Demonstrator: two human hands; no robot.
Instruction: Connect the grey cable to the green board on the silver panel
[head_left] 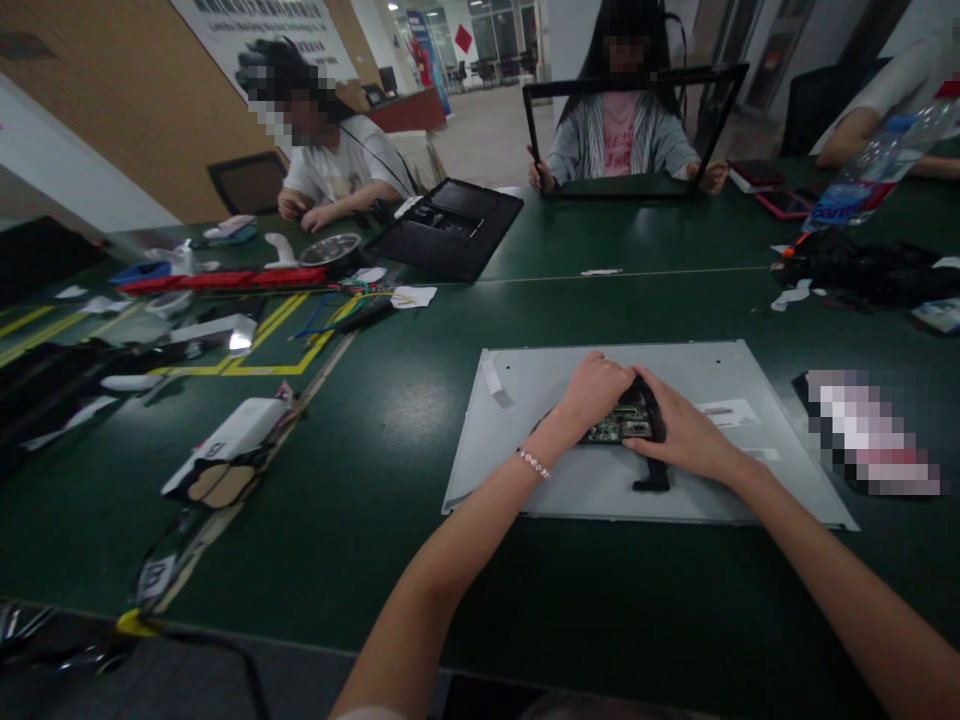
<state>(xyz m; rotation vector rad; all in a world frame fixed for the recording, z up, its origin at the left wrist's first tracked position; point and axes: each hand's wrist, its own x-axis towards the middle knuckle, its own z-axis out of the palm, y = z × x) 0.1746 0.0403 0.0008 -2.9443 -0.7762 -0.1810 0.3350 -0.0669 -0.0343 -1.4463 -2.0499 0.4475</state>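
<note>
Right of centre, the left hand [598,392] and right hand [690,432] pinch the circuit board [616,424] over the grey panel [510,445], fastening unclear; farther up, black cover [491,215] and person-held [619,135] bezel [622,188] look unattached.

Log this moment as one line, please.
left hand: at far edge of black-framed green circuit board | right hand: grasping its right side | below: flat grey rectangular panel | surface: dark green tabletop

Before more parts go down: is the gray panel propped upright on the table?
No, the gray panel lies flat on the green table, with the circuit board above it.
</note>
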